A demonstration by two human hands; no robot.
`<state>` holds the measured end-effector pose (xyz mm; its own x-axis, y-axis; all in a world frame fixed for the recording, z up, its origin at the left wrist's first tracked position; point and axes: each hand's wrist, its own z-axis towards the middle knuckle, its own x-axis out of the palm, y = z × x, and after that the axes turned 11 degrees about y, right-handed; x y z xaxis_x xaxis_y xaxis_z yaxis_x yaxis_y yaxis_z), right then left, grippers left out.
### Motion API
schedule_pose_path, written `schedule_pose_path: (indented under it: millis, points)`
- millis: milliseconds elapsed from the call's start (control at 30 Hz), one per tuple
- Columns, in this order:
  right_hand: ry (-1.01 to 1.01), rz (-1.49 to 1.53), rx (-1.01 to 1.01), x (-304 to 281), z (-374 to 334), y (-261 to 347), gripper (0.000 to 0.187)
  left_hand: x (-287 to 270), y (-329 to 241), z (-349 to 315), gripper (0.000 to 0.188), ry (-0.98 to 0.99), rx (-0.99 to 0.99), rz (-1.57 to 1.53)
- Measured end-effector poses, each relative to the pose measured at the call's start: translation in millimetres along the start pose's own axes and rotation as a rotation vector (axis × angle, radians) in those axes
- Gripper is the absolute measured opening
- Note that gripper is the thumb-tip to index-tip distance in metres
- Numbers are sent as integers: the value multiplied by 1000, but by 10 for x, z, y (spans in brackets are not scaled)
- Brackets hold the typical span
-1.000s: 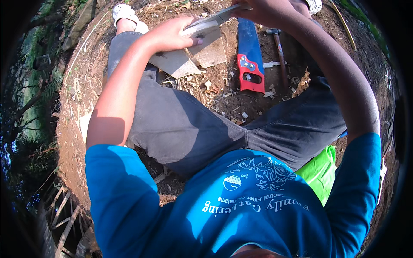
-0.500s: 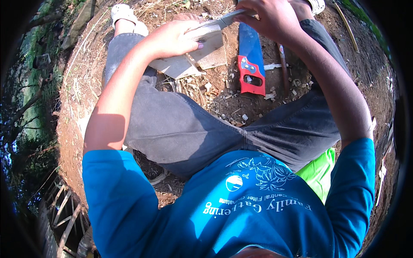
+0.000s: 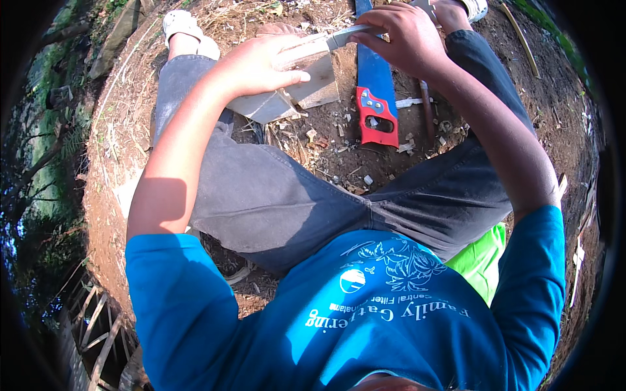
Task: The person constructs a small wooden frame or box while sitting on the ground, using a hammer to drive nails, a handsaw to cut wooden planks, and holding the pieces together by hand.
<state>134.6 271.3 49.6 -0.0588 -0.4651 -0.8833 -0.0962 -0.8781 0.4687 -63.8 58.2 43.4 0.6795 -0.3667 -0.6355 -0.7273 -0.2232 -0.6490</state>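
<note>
My left hand [image 3: 264,65] is closed round a pale strip of wood [image 3: 301,53], its thumb lying along the near side. My right hand [image 3: 407,39] grips a flat grey metal blade [image 3: 344,37], which meets the right end of the strip; the exact kind of blade is hard to make out. Part of the blade is hidden behind my fingers. Below the strip, pale boards [image 3: 264,107] rest on the ground between my legs. A hand saw [image 3: 377,120] with a red handle and blue blade lies to the right, under my right hand.
A thin brown stick-like tool [image 3: 427,114] lies right of the saw, beside a small whitish piece [image 3: 409,102]. Wood chips are scattered over the soil. My legs spread on both sides. Bright green cloth [image 3: 479,260] shows by my right hip, and a long stick [image 3: 521,39] lies far right.
My right hand and the blade have shifted slightly left and nearer, toward the wood strip. My left thumb has straightened out to the right. The view has moved a little.
</note>
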Motion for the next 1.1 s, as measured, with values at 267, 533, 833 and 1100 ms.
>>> schedule_pose_path:
  millis: [267, 533, 833, 1100]
  points:
    - [-44, -13, -50, 281, -93, -187, 32, 19, -22, -11, 60, -16, -76, -8]
    - [-47, -17, 83, 258, -231, 8, 25, 45, -199, -156, 56, 22, -130, 17]
    - [14, 31, 117, 173, -308, 93, 26, 113, -377, -270, 57, -108, -152, 130]
    - [-327, 161, 289, 559, -141, -100, 31, -265, 687, 717, 48, 205, -96, -175]
